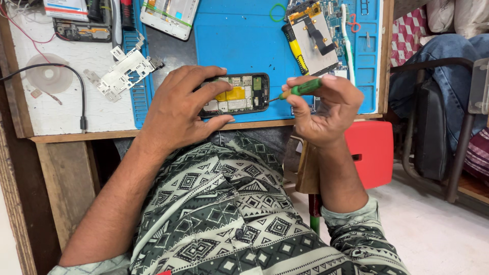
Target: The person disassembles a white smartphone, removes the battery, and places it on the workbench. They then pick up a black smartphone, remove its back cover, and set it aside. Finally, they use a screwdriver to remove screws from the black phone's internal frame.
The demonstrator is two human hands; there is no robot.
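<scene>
An opened phone (239,94) with its back cover off lies near the front edge of the blue work mat (239,40), its circuit boards and a yellow part exposed. My left hand (178,107) grips the phone's left end, fingers over its top and thumb below. My right hand (323,109) holds a small green-handled screwdriver (300,89); its thin tip touches the phone's right edge.
A white metal frame (125,71) lies left of the phone. A white phone panel (168,15) and a display assembly with a yellow-black tool (310,38) lie at the back. A black cable (76,86) crosses the white board. A red stool (372,153) and another person's leg (448,66) are at right.
</scene>
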